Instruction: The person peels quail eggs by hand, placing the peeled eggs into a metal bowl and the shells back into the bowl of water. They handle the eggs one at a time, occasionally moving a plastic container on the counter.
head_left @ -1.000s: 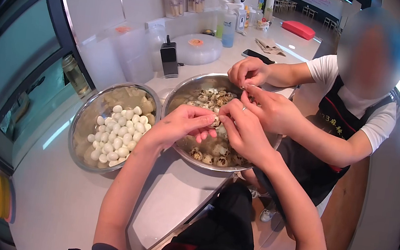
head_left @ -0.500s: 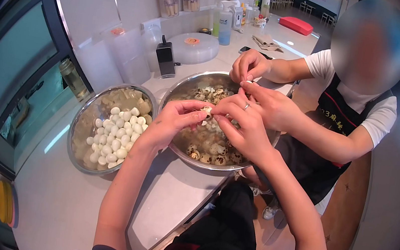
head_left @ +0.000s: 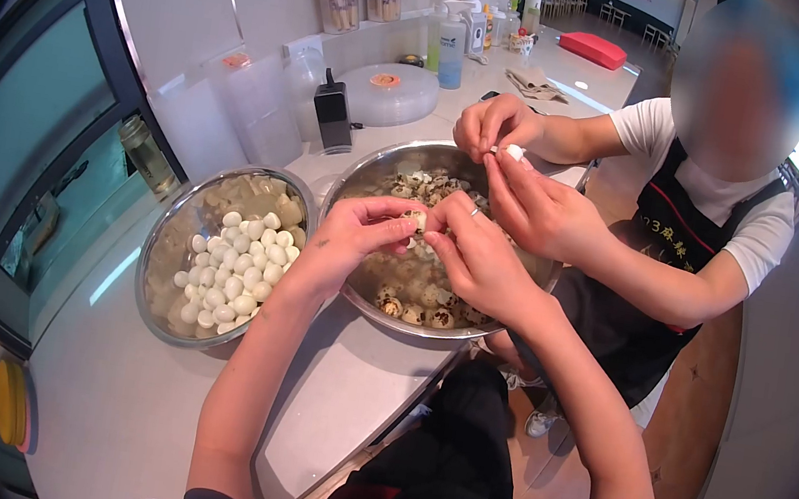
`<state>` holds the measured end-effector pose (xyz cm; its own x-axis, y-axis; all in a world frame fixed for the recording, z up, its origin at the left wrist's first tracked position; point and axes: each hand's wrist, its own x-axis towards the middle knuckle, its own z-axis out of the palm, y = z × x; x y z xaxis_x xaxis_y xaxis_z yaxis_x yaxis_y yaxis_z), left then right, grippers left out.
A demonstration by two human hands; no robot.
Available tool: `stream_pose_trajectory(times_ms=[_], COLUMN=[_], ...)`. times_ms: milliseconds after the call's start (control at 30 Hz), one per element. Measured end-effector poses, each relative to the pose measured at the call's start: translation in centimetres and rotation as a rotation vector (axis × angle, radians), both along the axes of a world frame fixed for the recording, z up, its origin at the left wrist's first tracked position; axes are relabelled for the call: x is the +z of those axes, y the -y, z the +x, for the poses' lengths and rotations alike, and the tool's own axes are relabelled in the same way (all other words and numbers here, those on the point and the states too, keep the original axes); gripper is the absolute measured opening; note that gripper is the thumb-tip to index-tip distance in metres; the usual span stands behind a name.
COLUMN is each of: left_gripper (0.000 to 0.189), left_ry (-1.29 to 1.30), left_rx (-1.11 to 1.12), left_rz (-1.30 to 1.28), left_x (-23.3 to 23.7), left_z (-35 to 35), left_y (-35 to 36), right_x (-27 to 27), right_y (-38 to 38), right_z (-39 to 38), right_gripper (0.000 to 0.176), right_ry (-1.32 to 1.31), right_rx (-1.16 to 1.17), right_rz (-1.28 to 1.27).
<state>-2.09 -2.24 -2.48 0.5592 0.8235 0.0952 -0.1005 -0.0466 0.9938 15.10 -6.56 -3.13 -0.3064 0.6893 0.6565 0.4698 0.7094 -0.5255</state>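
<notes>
Over the large steel bowl (head_left: 390, 321), my left hand (head_left: 361, 237) pinches a partly peeled quail egg (head_left: 418, 220) between thumb and fingers. My right hand (head_left: 483, 266), with a ring on one finger, is closed at the egg's other side, its fingertips against it. Speckled quail eggs (head_left: 414, 312) and bits of shell lie in water in this bowl. To the left, a second steel bowl (head_left: 153, 303) holds many peeled white eggs (head_left: 240, 269).
Across the bowl, a co-worker's hands (head_left: 546, 208) hold a white peeled egg (head_left: 514, 152). Behind the bowls stand a black box-shaped device (head_left: 332, 115), a round plastic lid (head_left: 389, 97) and pump bottles (head_left: 450, 49). The counter edge (head_left: 365, 437) runs beside my legs.
My fingers have shifted slightly around the egg, and more of its white shows. The co-worker's hands have moved a little up and right, away from mine, bringing their white egg into view.
</notes>
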Motion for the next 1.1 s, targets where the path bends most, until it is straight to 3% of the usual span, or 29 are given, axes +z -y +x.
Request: stream_pose_trajectory(times_ms=[200,467,1100], left_gripper=[0.032,0.03,0.024], left_ry=[0.076,-0.01,0.05], left_rx=[-0.041,-0.039,-0.036], left_rz=[-0.081,-0.021,-0.067], left_x=[0.4,0.8,-0.06], left_z=[-0.06,0.18,-0.02], left_y=[-0.08,0.33,-0.26], right_x=[0.17,0.37,0.03], right_y=[0.41,0.04,0.22], right_z=[0.02,0.29,-0.4], right_gripper=[0.011,0.014,0.011], right_ry=[0.099,0.041,0.054], right_rx=[-0.042,-0.039,-0.05], right_rz=[0.01,0.296,0.015])
